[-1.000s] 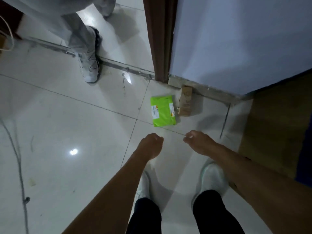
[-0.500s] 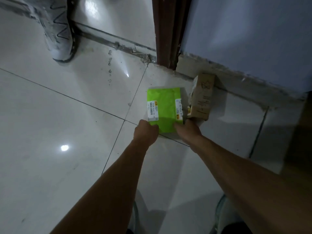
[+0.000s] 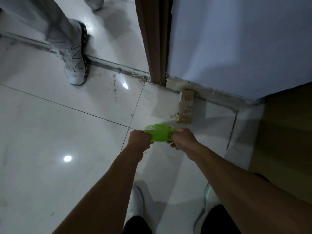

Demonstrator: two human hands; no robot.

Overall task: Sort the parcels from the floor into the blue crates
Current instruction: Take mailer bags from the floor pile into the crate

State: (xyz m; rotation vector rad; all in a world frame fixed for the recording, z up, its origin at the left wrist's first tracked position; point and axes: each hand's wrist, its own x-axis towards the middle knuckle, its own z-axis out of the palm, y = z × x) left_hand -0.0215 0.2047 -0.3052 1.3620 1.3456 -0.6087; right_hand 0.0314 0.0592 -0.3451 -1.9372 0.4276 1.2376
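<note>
A bright green parcel [image 3: 160, 132] with a white label is lifted off the white tiled floor, held between both hands. My left hand [image 3: 139, 139] grips its left edge and my right hand [image 3: 182, 138] grips its right edge. A small brown cardboard parcel [image 3: 185, 106] still lies on the floor beyond it, against the base of the wall. No blue crate is in view.
Another person's leg and grey shoe [image 3: 76, 65] stand at the upper left by a floor rail. A brown door frame [image 3: 153, 39] and a pale wall [image 3: 236, 44] rise ahead. A brown surface [image 3: 283, 132] fills the right side. My own shoes show at the bottom.
Both hands reached down to the green parcel, took hold of its two edges and lifted it off the floor toward me. The cardboard parcel stayed in place.
</note>
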